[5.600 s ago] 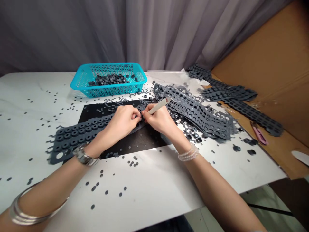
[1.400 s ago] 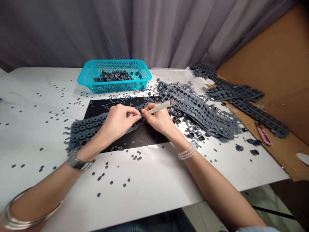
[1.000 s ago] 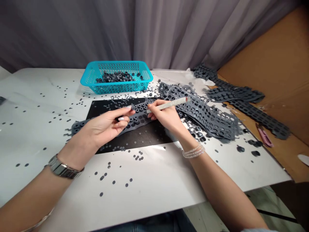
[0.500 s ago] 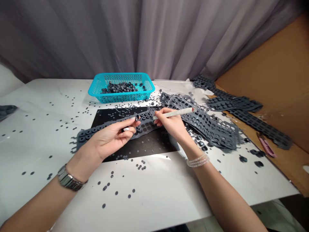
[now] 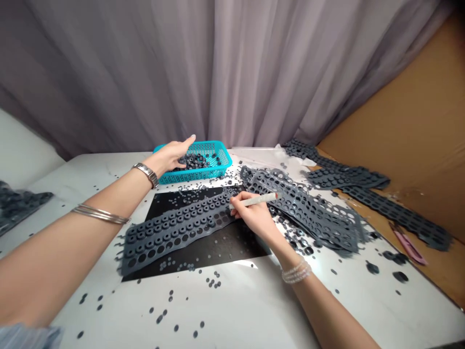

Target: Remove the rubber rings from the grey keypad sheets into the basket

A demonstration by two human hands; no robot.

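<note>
My left hand (image 5: 174, 154) reaches over the turquoise basket (image 5: 218, 170), its thumb and fingers spread apart above the small dark rubber rings (image 5: 198, 161) inside. In my right hand (image 5: 250, 208) is a pen-like tool (image 5: 262, 198) with a pale wrapped handle and a reddish end; its tip is hidden at the fingers. Under that hand lies a dark grey rubber sheet (image 5: 170, 231) with rows of raised rings and, along its near edge, open holes. The sheet rests slantwise on a black mat (image 5: 225, 245).
Punched grey sheets (image 5: 301, 206) are piled on the right, with loose rings (image 5: 300, 237) beside them. Further right lie more strips (image 5: 395, 208) and a pink cutter (image 5: 409, 245). Small dark discs (image 5: 214, 278) are scattered over the white table (image 5: 232, 315). A dark bundle (image 5: 22, 206) sits far left.
My left hand has gone from the rubber sheet, where it pinched a ring, up to the basket and has opened. My right hand stays at the sheet with the tool. The view has tilted upward.
</note>
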